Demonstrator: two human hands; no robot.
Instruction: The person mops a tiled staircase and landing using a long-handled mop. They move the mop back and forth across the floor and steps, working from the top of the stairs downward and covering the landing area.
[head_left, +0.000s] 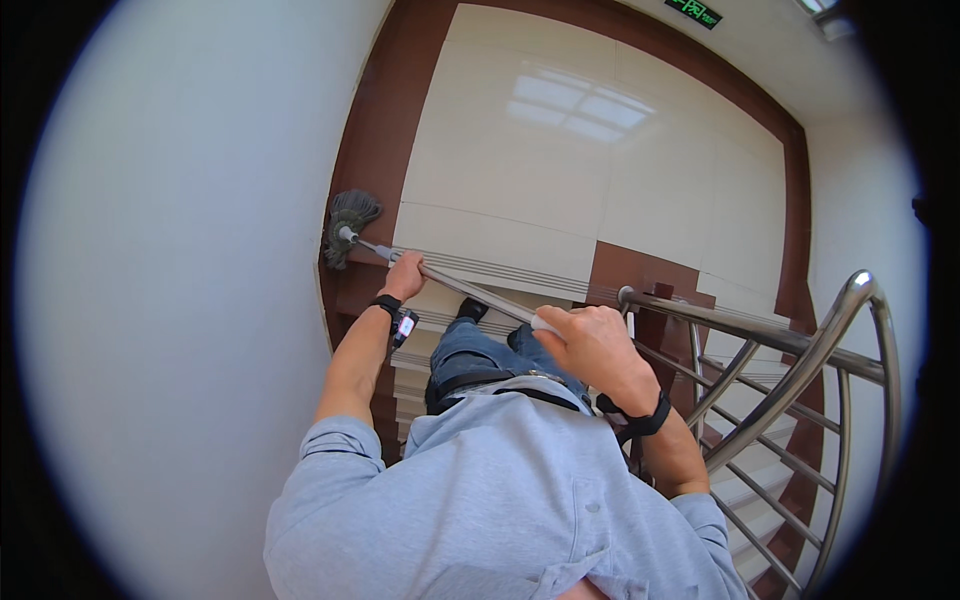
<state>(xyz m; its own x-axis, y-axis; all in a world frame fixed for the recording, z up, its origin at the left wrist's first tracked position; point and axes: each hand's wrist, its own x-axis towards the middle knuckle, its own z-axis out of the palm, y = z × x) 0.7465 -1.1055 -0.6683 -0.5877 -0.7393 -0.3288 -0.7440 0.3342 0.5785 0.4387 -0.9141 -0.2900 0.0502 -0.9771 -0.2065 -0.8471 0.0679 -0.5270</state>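
Both my hands grip a mop by its metal handle (472, 288), which slants across in front of my legs. My left hand (406, 275) is closed around the lower part of the shaft, near a grey plastic collar. Up at the white end grip, my right hand (596, 349) is wrapped over the top. The mop's grey string head (349, 225) rests on the dark red border at the left, in the corner by the wall. Its strands spread to both sides of the round socket.
A cream tiled landing (517, 150) with a red-brown border (390, 112) stretches ahead, its front edge grooved. On the right runs a stainless steel handrail (750, 330) beside descending stairs (757, 480). A white wall (180, 300) rises at the left. A green lit sign (694, 12) hangs at the top.
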